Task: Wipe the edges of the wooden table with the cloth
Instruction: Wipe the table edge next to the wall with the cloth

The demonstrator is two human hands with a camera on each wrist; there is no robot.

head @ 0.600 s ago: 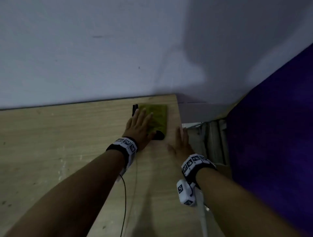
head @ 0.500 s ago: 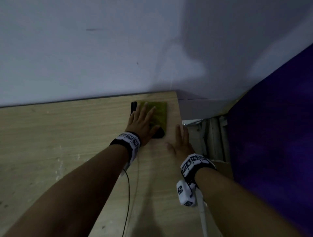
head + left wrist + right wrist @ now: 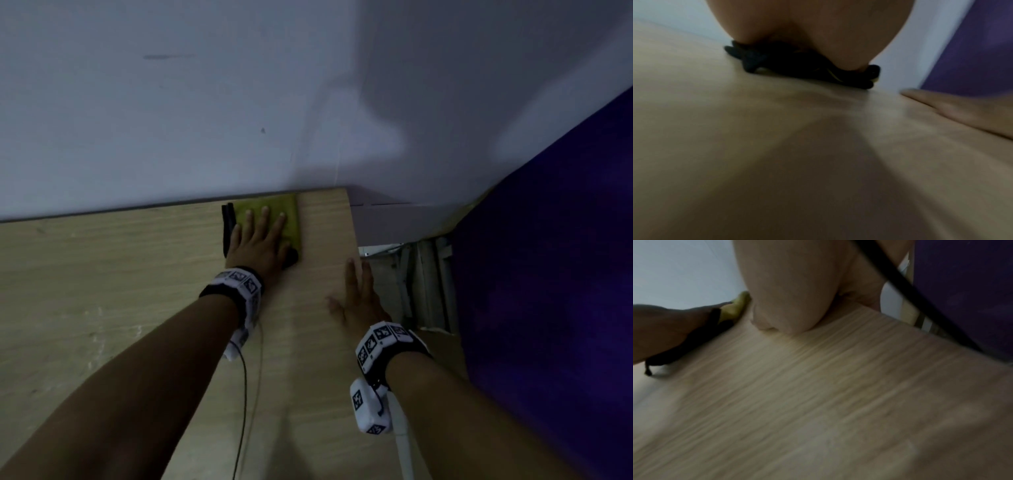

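Note:
A green cloth (image 3: 291, 219) with a black border lies flat on the light wooden table (image 3: 102, 281), against the table's far edge by the wall. My left hand (image 3: 260, 236) presses on it with straight, spread fingers. The left wrist view shows the cloth's black border (image 3: 801, 65) under my palm. My right hand (image 3: 358, 298) lies flat with straight fingers at the table's right edge, apart from the cloth. In the right wrist view the cloth (image 3: 733, 309) shows green and black beside my left hand.
A pale wall (image 3: 239, 102) runs along the table's far edge. A dark purple surface (image 3: 548, 274) stands to the right beyond the table's right edge. Pale slats (image 3: 424, 281) show in the gap below. A thin cable (image 3: 245, 394) trails from my left wrist.
My left hand has slid the cloth leftward along the far edge, away from the table's right corner. My right hand has stayed at the right edge.

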